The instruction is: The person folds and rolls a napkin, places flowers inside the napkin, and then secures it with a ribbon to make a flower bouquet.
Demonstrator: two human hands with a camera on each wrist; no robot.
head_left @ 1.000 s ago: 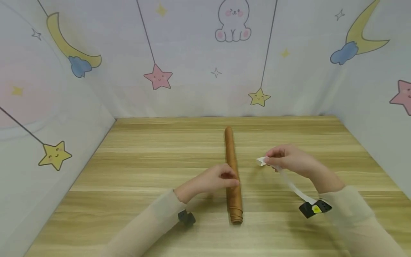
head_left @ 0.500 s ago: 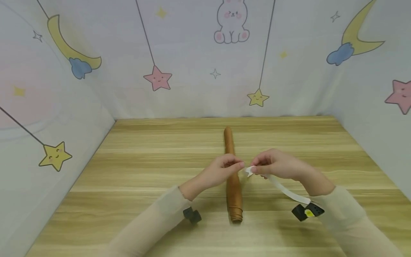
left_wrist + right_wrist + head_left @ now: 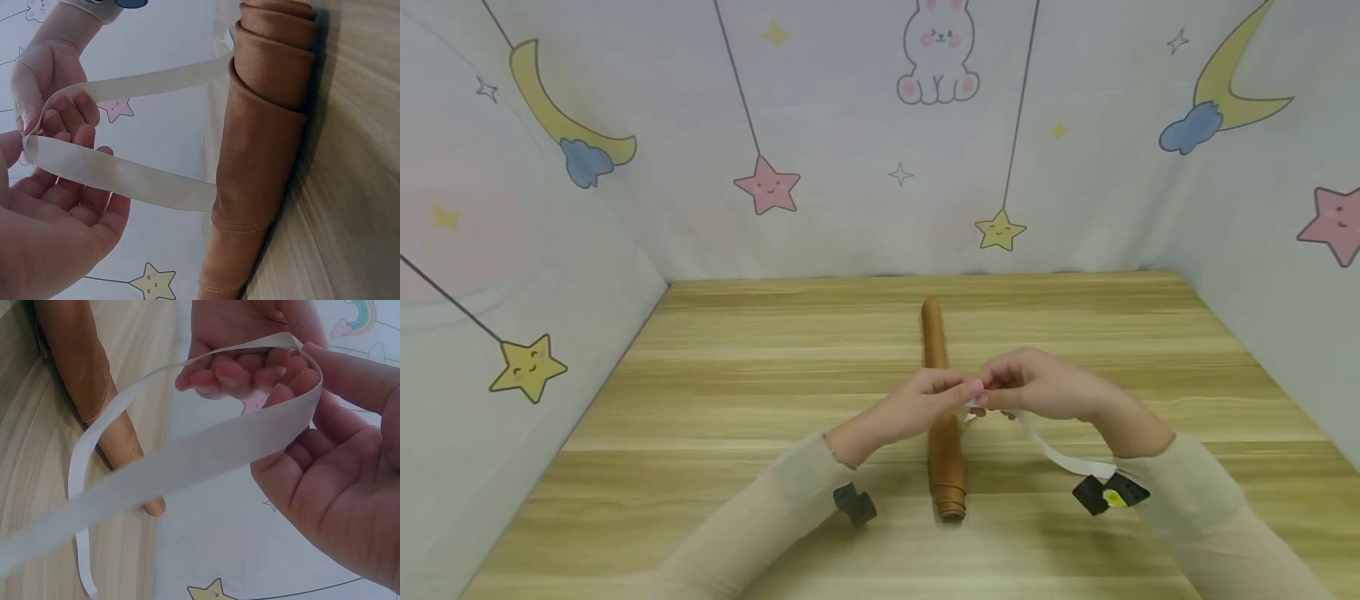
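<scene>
A long brown rolled-up cloth [image 3: 946, 454] with stitched edges lies lengthwise on the table. Over its right side, my left hand [image 3: 917, 408] and right hand [image 3: 1048, 387] meet at the fingertips. Both pinch a white ribbon [image 3: 1060, 458] between thumb and fingers, the left at the same fold as the right. In the left wrist view the ribbon [image 3: 119, 172] forms a loop, its two lengths running toward the brown roll [image 3: 262, 144]. The right wrist view shows one loose length of ribbon [image 3: 84, 550] hanging down. Where the ribbon joins the roll is hidden.
The wood-grain table [image 3: 760, 333] is bounded by pale fabric walls [image 3: 850, 125] printed with stars, moons and a rabbit. Black camera mounts sit at the left wrist [image 3: 854, 503] and the right wrist [image 3: 1108, 493].
My left hand has lifted off the roll and moved up and right to the ribbon. The right hand has brought the ribbon end leftward, and the fingertips now meet.
</scene>
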